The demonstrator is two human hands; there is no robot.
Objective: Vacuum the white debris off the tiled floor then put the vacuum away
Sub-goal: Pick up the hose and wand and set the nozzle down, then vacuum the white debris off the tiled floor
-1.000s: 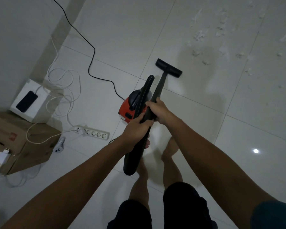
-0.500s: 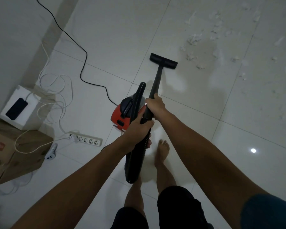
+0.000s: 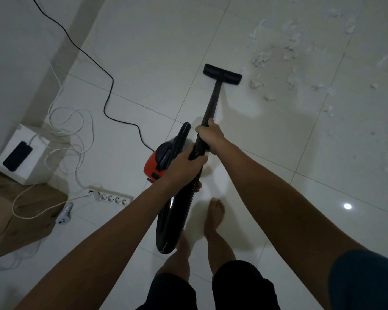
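On tiled floor [image 3: 143, 52], two hands [image 3: 197, 153] grip one vacuum wand [image 3: 212, 104].

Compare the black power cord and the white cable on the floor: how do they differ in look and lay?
Colour: the black power cord is dark; the white cable is pale.
Lay: the black power cord runs in one winding line to the red vacuum body; the white cable lies in tangled loops.
End: the white cable reaches the power strip; the black cord does not.
Both lie on the tiled floor.
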